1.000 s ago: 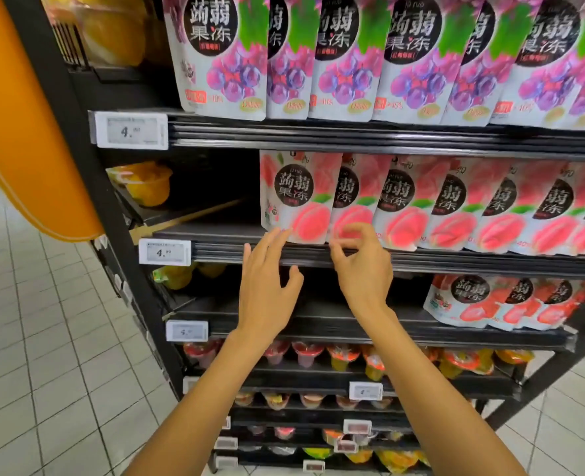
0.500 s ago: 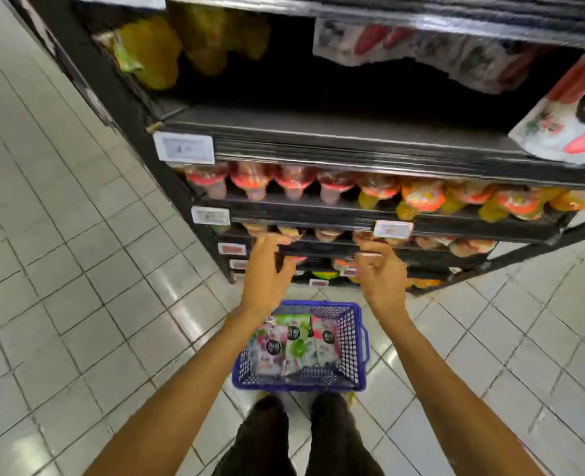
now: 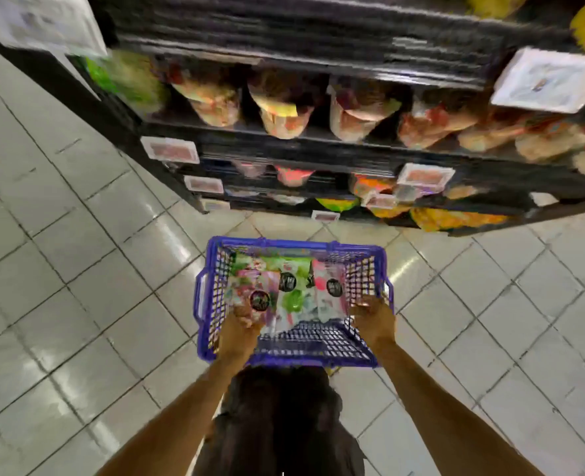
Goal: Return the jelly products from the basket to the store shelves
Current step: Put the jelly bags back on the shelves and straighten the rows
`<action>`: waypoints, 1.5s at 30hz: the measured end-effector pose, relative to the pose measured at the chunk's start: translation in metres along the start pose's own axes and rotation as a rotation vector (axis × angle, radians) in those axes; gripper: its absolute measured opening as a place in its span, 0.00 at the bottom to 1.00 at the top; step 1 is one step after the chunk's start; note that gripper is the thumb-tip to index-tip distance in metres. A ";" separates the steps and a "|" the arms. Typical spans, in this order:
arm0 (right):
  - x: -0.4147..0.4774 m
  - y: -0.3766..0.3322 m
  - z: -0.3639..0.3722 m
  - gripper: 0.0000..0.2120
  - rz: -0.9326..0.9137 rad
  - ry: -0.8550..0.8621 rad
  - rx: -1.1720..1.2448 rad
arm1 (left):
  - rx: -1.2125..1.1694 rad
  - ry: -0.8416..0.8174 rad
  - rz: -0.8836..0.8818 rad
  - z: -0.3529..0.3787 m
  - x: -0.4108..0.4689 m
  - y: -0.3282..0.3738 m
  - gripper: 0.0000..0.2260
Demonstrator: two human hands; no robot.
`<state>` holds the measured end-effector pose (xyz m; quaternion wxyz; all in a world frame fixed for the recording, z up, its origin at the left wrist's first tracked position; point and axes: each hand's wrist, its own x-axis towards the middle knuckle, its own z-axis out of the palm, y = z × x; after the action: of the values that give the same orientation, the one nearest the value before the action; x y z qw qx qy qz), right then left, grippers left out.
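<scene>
At the lower middle of the head view, a blue basket point(image 3: 294, 242) is standing on the pale tiled floor point(image 3: 61, 269), its near rim sitting just in front of the person's dark-clad legs point(image 3: 284, 424). Its far rim is stopping short of the black store shelves point(image 3: 318, 149), and a strip of bare tile is showing between the two. Wider open floor is spreading out to the left of the frame and again at the right, beyond the basket's side handles.

Inside, the jelly pouches are leaning together toward the far wall: a pink and purple pouch point(image 3: 258, 293) at the left, a green pouch point(image 3: 293, 297) in the middle and a pink pouch point(image 3: 332, 290) at the right. The mesh bottom is lying bare in the near half.

Both arms are reaching down into the basket. The left hand point(image 3: 241, 333) is sitting by the left wall with its fingers curling against the lower edge of the pink and purple pouch (blur is hiding whether they are actually gripping it). The right hand point(image 3: 373, 321) is sitting just inside the right wall, beside the pink pouch, its fingers bending downward; I cannot tell whether they are touching or holding anything.

Across the top of the frame, rows of jelly cups point(image 3: 284, 111) are sitting behind the shelf lips, smeared by motion, and white price tags point(image 3: 169, 150) are jutting from the front edges.
</scene>
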<state>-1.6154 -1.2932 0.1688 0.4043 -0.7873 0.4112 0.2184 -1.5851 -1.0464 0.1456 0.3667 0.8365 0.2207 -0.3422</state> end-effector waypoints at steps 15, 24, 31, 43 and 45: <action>0.211 0.136 0.165 0.30 0.454 -0.013 -0.113 | 0.313 0.180 -0.263 0.136 0.183 -0.116 0.51; 0.173 0.109 0.151 0.33 0.540 -0.323 0.470 | 0.112 0.110 -0.281 0.103 0.135 -0.093 0.23; 0.029 0.013 0.044 0.40 0.178 -0.167 0.735 | -0.465 0.075 -0.238 0.008 0.036 0.000 0.20; -0.229 -0.194 -0.211 0.29 -0.187 -0.333 1.193 | -0.667 -0.034 0.415 -0.229 -0.231 0.231 0.28; -0.257 -0.221 -0.240 0.25 -0.298 -0.360 1.174 | -0.679 0.012 0.483 -0.255 -0.267 0.257 0.21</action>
<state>-1.5763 -1.2945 0.5821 0.8579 -0.4338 0.2740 0.0269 -1.4999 -1.0461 0.5873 0.6902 0.6978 0.1207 -0.1491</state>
